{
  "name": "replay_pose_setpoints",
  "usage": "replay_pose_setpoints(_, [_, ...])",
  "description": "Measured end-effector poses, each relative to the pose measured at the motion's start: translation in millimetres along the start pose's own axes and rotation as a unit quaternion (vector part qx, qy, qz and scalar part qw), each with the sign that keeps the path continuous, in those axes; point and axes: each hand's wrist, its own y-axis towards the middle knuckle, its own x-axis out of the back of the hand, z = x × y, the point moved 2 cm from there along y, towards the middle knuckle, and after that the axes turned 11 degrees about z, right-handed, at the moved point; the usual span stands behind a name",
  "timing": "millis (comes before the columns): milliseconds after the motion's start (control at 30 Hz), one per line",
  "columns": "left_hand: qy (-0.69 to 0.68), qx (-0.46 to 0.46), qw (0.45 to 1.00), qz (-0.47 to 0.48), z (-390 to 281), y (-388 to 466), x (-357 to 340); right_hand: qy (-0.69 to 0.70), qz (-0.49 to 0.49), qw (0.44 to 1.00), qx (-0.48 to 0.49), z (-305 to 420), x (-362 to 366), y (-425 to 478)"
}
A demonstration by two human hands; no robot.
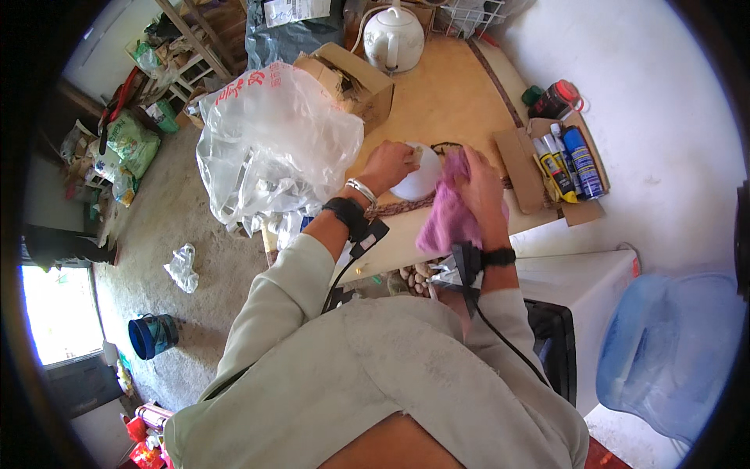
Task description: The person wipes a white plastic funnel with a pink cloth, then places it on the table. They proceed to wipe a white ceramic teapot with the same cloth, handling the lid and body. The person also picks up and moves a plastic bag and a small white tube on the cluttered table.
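Note:
My left hand (388, 167) pinches a small pale piece at the upper part of a smooth white round object (413, 183), which may be a lid or a bowl. That object rests near the front edge of the wooden table (463, 88). A crumpled pink cloth (448, 220) hangs from my right hand (483, 184), just right of the white object. Whether the cloth touches it cannot be told. Behind the cloth lies a thin dark looped item (446, 145), partly hidden. Black straps with cabled modules sit on both wrists.
Left on the table are a large clear plastic bag (281, 135) and an opened cardboard box (372, 97); a white electric kettle (394, 41) stands behind. At right, a carton (521, 170) holds tubes and a blue spray can (582, 161). A blue water jug (662, 352) stands lower right.

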Motion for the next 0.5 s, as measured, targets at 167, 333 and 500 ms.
replay_pose_setpoints(167, [0.003, -0.009, 1.000, -0.028, 0.8, -4.5, -2.0, -0.178, -0.047, 0.983, 0.025, 10.6, -50.0, -13.0])
replay_pose_setpoints(333, [0.051, 0.017, 0.998, 0.032, -3.3, -0.3, 3.2, -0.232, 0.058, 0.970, 0.054, 16.4, -47.4, -48.0])
replay_pose_setpoints(500, [0.022, -0.061, 0.996, -0.055, 0.5, 0.1, 1.5, -0.090, 0.090, 0.991, 0.038, 12.4, -24.5, -42.1])
